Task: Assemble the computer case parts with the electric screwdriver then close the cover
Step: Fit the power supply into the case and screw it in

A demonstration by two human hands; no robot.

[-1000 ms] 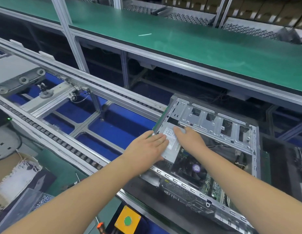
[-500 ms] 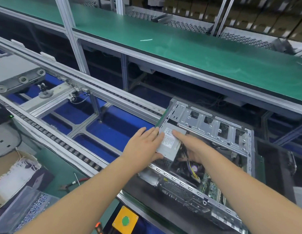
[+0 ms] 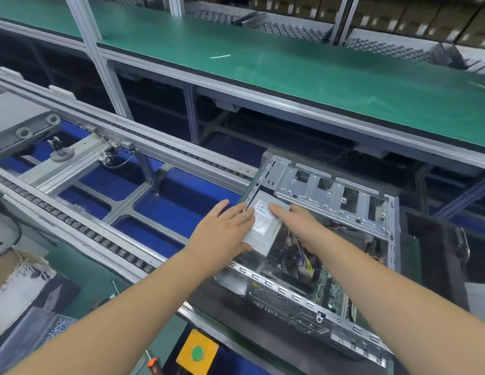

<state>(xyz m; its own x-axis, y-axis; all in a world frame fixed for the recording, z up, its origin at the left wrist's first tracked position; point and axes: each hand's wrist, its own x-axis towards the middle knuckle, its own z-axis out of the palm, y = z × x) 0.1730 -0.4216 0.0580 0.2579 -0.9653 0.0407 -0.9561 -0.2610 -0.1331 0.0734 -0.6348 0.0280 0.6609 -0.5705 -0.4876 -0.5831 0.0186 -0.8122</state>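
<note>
While both hands' fingers [image 3: 236,212] lie straight, they touch the power supply [image 3: 263,226].

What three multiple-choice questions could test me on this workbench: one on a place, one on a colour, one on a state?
1. Where does the power supply sit?
A. on the green shelf
B. in the open computer case
C. in the cardboard box

2. What colour is the round button on the yellow box?
A. red
B. blue
C. green

3. How are the left hand and right hand placed?
A. both gripping a screwdriver
B. both flat on the power supply
C. both hanging idle

Answers: B, it lies inside the case's metal frame; C, its face is green; B, straight fingers rest on its labelled top.
</note>
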